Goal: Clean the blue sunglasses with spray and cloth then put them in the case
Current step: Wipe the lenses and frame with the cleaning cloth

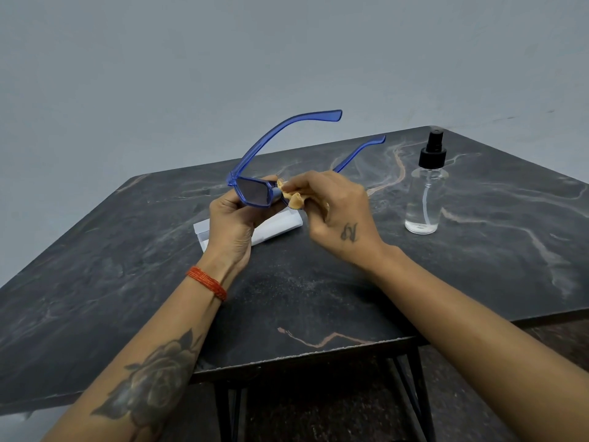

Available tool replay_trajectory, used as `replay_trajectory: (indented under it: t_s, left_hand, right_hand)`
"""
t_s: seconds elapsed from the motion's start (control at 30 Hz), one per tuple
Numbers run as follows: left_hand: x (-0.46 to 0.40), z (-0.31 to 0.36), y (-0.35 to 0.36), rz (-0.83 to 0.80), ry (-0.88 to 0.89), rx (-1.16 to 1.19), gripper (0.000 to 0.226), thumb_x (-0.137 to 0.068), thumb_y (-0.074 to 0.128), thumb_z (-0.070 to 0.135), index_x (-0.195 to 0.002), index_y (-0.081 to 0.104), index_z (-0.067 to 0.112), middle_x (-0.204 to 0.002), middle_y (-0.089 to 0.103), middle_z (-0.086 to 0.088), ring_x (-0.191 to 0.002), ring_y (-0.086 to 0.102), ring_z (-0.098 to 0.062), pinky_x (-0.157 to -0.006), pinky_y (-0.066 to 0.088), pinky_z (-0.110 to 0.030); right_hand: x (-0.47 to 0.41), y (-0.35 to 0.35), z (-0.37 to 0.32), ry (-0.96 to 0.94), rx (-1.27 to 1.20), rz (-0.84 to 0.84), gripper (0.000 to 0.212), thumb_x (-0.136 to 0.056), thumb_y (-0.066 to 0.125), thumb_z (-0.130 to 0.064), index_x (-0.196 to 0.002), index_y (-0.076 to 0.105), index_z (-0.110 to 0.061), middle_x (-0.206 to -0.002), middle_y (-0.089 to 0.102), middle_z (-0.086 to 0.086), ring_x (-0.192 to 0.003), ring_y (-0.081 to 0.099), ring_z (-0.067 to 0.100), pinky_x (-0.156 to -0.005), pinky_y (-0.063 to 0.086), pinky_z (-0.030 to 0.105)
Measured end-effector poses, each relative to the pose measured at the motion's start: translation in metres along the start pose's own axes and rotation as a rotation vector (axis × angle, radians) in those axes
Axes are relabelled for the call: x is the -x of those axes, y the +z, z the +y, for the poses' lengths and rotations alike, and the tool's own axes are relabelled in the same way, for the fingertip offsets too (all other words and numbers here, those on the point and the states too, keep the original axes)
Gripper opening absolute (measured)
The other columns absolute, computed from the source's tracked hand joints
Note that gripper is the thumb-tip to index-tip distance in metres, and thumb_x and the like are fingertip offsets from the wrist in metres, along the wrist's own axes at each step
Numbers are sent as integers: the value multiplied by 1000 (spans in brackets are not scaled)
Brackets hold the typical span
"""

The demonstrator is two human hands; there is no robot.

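**Wiping the lens over the worktop**

The left hand (pixel 237 218) grips the blue sunglasses (pixel 255 191) by the frame, lifted above the worktop (pixel 318 298) with arms unfolded, likely to steady them. The right hand (pixel 338 212) pinches the tan cloth (pixel 293 199) against the right lens. The white case (pixel 277 228) lies beneath, contents hidden. The spray bottle (pixel 425 199) holds a little clear liquid.

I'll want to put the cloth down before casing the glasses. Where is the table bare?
Bare patches of table: the left side, beside the white case; the near edge under the forearms; the right side beyond the spray bottle. Crowded in the middle, where left hand holds the sunglasses and right hand the cloth.
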State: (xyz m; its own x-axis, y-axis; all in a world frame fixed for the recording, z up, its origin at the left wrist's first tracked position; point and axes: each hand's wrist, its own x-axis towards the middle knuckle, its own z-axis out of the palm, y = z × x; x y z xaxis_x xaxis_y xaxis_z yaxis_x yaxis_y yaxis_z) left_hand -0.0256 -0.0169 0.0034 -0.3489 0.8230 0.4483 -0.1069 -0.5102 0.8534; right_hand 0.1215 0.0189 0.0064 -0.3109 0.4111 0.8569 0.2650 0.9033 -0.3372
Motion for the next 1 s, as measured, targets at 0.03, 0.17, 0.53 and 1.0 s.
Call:
replay_trajectory:
  t_s: [0.03,0.17,0.53,1.0]
  left_hand:
    - [0,0,0,-2,0,0,14,-62,70,5,-71,76,15,-79,75,-1,-79,70,-17,-71,56,-27]
    - [-1,1,0,8,10,-4,16,-62,68,5,-66,76,18,-77,75,4,-77,70,-13,-70,56,-25]
    - [1,1,2,-28,-23,-50,15,-62,72,10,-75,76,15,-85,75,-2,-85,70,-21,-73,56,-28]
    - [2,2,3,-3,7,-13,15,-62,68,6,-67,76,18,-77,75,3,-76,71,-14,-68,56,-23]
  right_hand:
    - [0,0,0,4,-6,5,32,-70,58,13,-91,69,-8,-84,70,4,-80,63,21,-69,53,40]
    - [0,-2,1,-7,0,21,31,-64,57,13,-84,71,-6,-77,70,5,-75,62,20,-64,52,38]
    - [2,0,-2,-86,196,37,22,-75,60,13,-91,69,0,-79,70,12,-75,61,31,-59,51,35]
    - [3,-3,-5,-68,157,108,18,-66,67,7,-79,72,-4,-70,71,7,-64,63,24,-60,47,26]
